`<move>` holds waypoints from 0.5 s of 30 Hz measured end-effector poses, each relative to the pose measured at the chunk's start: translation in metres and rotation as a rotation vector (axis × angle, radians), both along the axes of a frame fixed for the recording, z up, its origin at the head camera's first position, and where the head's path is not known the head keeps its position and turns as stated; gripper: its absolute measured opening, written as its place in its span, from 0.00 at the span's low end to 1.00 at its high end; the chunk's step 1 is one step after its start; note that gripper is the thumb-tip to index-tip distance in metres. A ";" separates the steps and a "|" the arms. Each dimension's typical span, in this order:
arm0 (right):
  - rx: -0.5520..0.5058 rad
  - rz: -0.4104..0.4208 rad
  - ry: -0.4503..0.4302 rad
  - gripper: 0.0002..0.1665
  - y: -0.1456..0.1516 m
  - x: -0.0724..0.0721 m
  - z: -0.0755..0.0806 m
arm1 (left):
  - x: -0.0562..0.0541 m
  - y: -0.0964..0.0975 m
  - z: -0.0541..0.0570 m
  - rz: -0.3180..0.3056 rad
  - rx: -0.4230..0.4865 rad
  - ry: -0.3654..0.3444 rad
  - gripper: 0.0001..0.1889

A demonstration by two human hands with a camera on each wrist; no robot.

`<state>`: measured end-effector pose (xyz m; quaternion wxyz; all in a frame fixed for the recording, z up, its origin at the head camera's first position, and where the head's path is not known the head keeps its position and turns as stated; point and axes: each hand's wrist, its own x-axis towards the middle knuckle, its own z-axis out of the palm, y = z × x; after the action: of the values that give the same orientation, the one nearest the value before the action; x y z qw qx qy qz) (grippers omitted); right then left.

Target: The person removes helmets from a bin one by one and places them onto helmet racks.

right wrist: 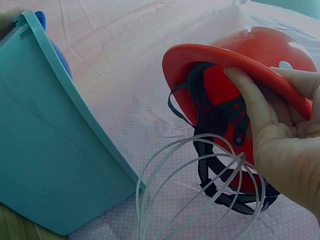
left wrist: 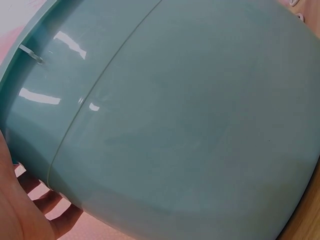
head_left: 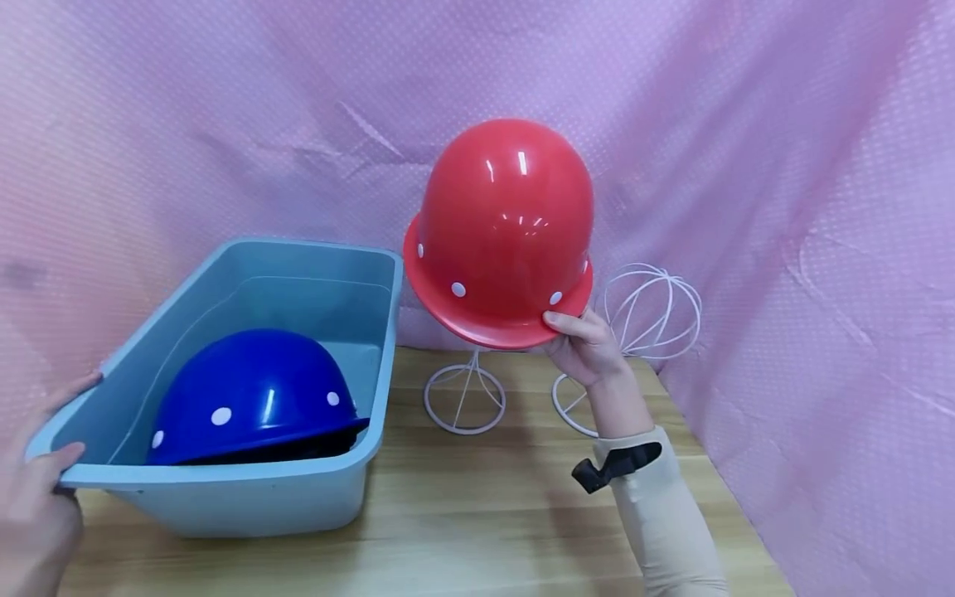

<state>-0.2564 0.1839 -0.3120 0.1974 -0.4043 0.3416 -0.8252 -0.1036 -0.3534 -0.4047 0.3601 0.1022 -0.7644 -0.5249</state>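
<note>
plainly, the red helmet sits above and to the left of the right hand, near the middle of the head view, raised over the table. that hand pinches the brim at its lower right edge, the thumb laid over it and the other fingers underneath. in the right wrist view the same brim runs between thumb and fingers, and black straps hang below the shell.

at the left of the head view, the left hand grips the near left corner of the rim of a blue-green tub. the blue helmet lies tilted inside the tub, to the right of that hand, its lower part hidden behind the near wall and its underside too dark to read.

the left hand is blurred and cut off by the left edge of the head view; in the left wrist view its fingers curl at the lower left, partly hidden by the tub's wall, which fills most of the frame. one wire stand shows only its base and lower legs below the red helmet, its top covered. a second stand shows its round wire top just right of the right hand, which hides part of it. in the right wrist view, wire loops cross in front of the straps.
</note>
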 end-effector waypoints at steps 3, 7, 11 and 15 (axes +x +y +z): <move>-0.008 0.009 0.011 0.21 0.003 -0.001 0.000 | 0.001 0.009 -0.002 -0.031 0.093 -0.053 0.37; 0.029 0.024 0.020 0.22 0.013 -0.002 0.004 | 0.000 0.028 -0.010 -0.064 0.217 -0.032 0.37; 0.027 0.029 0.021 0.23 0.022 -0.004 0.006 | -0.006 0.041 -0.015 -0.141 0.351 0.065 0.36; 0.022 0.033 0.017 0.22 0.025 -0.006 0.005 | -0.011 0.044 -0.015 -0.184 0.401 0.125 0.36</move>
<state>-0.2628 0.2090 -0.3069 0.2126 -0.4147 0.3454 -0.8146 -0.1148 -0.3091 -0.4201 0.3301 0.0688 -0.6271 -0.7022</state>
